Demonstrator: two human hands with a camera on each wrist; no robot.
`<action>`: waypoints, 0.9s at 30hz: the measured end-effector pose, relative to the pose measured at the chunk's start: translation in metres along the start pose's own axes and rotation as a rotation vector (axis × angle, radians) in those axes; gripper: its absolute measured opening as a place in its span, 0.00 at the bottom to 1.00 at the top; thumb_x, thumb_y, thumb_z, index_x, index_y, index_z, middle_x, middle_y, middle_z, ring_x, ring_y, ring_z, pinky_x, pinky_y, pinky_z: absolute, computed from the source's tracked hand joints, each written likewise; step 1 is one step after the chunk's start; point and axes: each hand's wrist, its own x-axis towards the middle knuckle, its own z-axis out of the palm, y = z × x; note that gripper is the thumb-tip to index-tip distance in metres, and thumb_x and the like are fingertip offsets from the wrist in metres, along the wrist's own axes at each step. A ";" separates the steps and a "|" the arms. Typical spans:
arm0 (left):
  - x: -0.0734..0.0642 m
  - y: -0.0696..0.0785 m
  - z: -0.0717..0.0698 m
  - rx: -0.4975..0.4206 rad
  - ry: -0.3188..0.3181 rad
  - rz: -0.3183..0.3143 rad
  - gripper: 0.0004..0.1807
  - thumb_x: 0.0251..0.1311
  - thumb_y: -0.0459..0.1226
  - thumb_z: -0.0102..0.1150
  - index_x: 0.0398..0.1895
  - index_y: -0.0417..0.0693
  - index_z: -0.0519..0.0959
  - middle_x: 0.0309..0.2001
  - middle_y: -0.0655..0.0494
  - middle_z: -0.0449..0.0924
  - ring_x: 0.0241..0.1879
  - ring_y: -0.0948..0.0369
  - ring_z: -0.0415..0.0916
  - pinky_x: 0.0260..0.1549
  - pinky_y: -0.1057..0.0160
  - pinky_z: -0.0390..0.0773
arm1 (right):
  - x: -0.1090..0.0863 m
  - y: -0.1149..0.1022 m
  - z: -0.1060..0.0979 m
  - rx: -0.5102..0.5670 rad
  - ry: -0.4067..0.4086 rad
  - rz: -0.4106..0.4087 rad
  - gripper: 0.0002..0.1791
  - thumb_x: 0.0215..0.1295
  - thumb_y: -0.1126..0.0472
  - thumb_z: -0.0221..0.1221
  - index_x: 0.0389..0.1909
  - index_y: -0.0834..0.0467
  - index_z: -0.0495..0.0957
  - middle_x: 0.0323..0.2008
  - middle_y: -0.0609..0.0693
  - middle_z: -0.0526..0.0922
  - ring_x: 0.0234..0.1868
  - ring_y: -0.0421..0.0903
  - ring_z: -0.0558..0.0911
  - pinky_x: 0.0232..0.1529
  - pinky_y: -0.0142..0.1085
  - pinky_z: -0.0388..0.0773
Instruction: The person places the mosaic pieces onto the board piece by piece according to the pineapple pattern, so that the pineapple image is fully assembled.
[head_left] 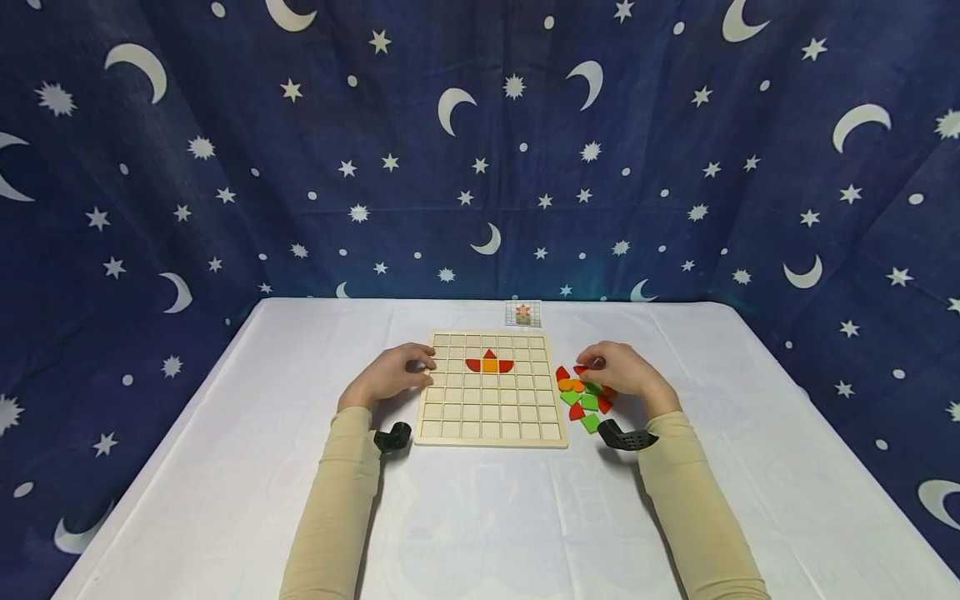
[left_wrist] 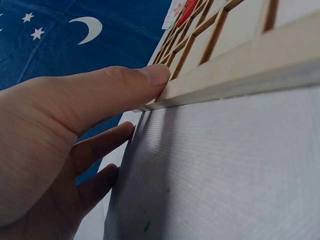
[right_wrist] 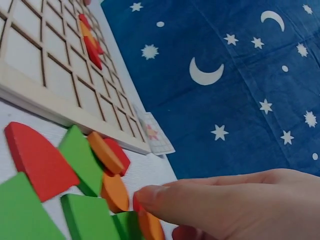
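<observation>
A wooden grid board (head_left: 491,444) lies flat on the white table. On it, an orange square (head_left: 490,366) has a red triangle (head_left: 490,354) above it and a red quarter-round piece (head_left: 473,365) on its left, another on its right. My left hand (head_left: 390,375) rests at the board's left edge, thumb on the rim in the left wrist view, other fingers loosely spread. My right hand (head_left: 628,372) is over the loose pieces right of the board and pinches a red piece (head_left: 580,369) between thumb and fingertips; its shape is mostly hidden.
Loose pieces lie beside the board: several green ones such as a green square (head_left: 590,402), orange ovals (head_left: 572,386) and red quarter-rounds (head_left: 576,412). A pattern card (head_left: 522,313) lies behind the board near the table's back edge. A dark blue curtain (head_left: 480,208) hangs behind.
</observation>
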 end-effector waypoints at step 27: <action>0.001 0.002 -0.001 0.022 -0.006 0.001 0.14 0.57 0.37 0.68 0.46 0.44 0.83 0.64 0.48 0.72 0.69 0.48 0.62 0.69 0.50 0.61 | -0.004 0.008 -0.005 0.036 -0.023 0.120 0.12 0.65 0.61 0.62 0.47 0.61 0.80 0.42 0.56 0.81 0.39 0.50 0.75 0.40 0.39 0.79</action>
